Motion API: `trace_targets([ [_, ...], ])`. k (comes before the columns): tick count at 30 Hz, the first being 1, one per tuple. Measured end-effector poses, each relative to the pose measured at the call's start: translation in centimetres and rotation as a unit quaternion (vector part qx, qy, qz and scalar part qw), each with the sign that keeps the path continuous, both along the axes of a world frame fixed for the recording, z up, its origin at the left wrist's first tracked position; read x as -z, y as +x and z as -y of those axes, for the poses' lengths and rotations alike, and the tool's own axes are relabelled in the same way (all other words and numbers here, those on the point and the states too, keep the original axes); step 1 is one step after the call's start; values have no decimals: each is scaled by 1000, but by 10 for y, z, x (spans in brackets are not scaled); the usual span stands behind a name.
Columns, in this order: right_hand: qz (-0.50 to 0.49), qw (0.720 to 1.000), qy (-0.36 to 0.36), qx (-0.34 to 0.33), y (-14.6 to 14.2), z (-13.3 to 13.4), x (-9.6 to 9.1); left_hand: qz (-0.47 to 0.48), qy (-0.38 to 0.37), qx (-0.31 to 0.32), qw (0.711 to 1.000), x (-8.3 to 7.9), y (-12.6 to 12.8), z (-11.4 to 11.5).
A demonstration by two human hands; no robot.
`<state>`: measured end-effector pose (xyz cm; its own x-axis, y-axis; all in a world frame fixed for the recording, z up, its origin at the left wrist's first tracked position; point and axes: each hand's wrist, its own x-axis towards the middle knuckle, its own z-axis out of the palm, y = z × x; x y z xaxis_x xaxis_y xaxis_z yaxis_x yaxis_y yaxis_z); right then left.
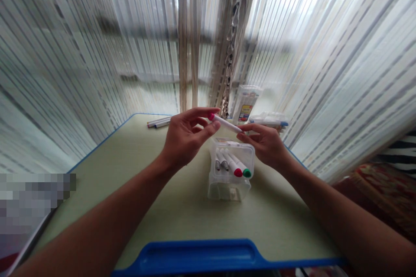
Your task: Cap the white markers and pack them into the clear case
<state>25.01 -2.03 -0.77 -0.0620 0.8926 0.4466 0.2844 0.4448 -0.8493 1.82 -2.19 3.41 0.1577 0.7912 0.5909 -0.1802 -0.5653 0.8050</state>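
A white marker with a pink cap is held slantwise above a clear plastic box. My left hand pinches it near the pink end between thumb and fingers. At the other, white end, the fingertips of my right hand close on it. Below, several white markers lie slanted in the box's upper part, one with a red end and one with a green end. Others among them show grey tips.
Several pens lie at the table's back left. A clear package with a label stands at the back right, beside another clear case. The table has a blue rim and a blue front tray. Striped curtains hang behind.
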Motion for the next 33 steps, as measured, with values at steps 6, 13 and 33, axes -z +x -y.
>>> trace_targets([
  [6, 53, 998, 9, 17, -1, 5, -3, -54, 70, 72, 994, 0, 4, 9],
  [13, 67, 997, 47, 7, -4, 9, -8, -85, 111, 39, 989, -4, 6, 17],
  [33, -101, 992, 77, 0, -18, 25, -48, -213, 98, -98, 967, 12, -25, -30],
])
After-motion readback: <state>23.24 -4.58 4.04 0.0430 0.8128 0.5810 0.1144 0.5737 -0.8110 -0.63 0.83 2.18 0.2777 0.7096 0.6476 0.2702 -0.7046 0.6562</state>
